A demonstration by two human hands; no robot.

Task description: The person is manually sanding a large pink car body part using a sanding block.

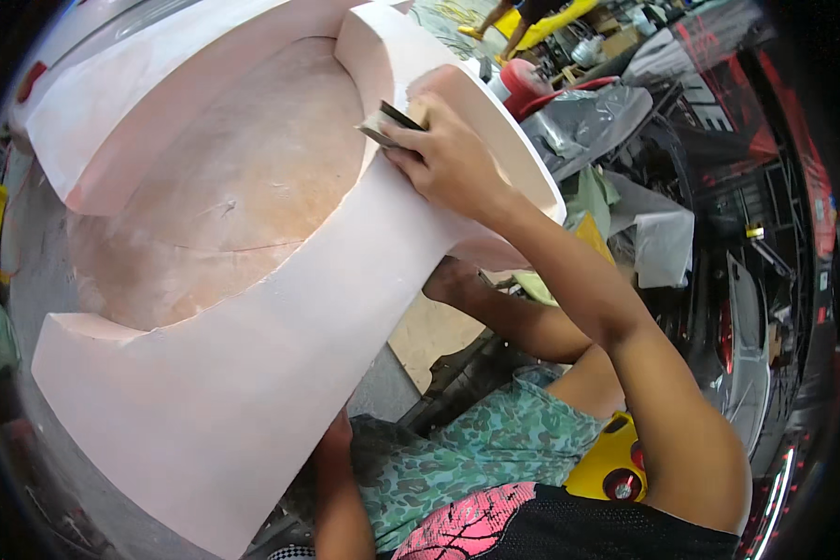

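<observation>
A large pale pink-white moulded panel [252, 364] with a big rounded recess [243, 177] fills the left and middle of the view. My right hand [448, 154] is at its upper rim, next to a raised lip. Its fingers are closed on a small flat scraper-like piece [383, 124] with a dark edge and a greyish face. The piece's exact kind is unclear. My left forearm [341, 490] rises from the lower edge and passes behind the panel's near side. The panel hides my left hand, so its fingers do not show.
A yellow piece with red round parts [616, 471] is beside my lap. Brown board [429, 336] lies below the panel. Beyond its right rim are a red container [523, 84] and plastic sheeting [588, 121]. Dark vehicle parts [737, 299] line the right. Another person's legs [504, 33] show at the top.
</observation>
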